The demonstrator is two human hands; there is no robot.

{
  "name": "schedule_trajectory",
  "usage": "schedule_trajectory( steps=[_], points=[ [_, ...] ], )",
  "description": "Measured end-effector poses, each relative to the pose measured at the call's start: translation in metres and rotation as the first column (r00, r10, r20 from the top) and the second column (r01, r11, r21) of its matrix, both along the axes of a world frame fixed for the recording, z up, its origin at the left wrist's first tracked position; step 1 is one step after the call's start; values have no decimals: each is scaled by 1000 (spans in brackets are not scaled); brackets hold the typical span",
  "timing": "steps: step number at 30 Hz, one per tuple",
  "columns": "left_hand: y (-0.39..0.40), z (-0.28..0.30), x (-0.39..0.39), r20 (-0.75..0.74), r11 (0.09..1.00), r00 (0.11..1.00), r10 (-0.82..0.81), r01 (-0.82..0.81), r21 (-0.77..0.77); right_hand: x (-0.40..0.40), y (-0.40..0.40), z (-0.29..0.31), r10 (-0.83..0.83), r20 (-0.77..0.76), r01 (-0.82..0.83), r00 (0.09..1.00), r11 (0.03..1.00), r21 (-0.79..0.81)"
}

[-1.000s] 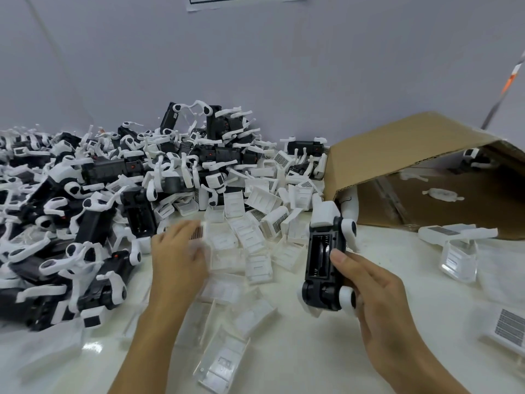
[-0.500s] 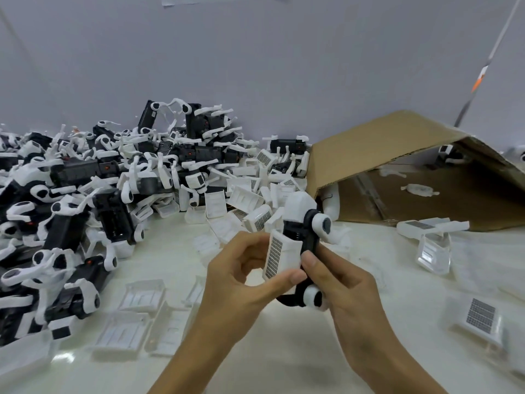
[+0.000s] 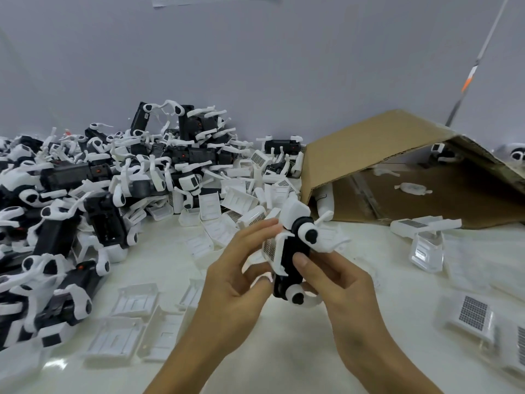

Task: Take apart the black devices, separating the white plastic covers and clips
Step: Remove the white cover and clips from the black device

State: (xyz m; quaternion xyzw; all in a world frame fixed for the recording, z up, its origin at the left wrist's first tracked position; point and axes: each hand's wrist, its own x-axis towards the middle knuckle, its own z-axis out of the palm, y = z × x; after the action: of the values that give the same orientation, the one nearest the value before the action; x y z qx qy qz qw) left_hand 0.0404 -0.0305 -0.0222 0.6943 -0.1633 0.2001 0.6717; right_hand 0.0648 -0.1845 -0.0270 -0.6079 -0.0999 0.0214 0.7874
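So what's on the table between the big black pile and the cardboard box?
In the head view, loose white covers lie heaped between the pile and the box, some showing a dotted grid.

The device (image 3: 291, 260) between the hands is matt black plastic with smooth white plastic clips, its cover (image 3: 272, 247) white with a fine dark grid, while the table (image 3: 284, 351) is glossy and pale, and the box (image 3: 369, 149) is dull brown cardboard.
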Motion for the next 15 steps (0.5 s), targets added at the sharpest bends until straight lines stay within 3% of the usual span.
schedule_trajectory(
  steps=[3,7,10,15],
  points=[
    [-3,1,-1,-72,984,997,24,-37,-176,2,-1,-1,-29,-14,29,999,1000,-2],
    [-4,7,1,-190,919,969,159,-216,-329,0,-2,0,-13,-40,13,999,1000,-23],
    [2,9,1,-161,903,972,173,-222,-368,1,-2,2,-5,-56,4,998,1000,-16],
    [7,11,-1,-74,939,979,192,-205,-278,4,-3,2,34,-126,-31,991,999,31]
  ],
)
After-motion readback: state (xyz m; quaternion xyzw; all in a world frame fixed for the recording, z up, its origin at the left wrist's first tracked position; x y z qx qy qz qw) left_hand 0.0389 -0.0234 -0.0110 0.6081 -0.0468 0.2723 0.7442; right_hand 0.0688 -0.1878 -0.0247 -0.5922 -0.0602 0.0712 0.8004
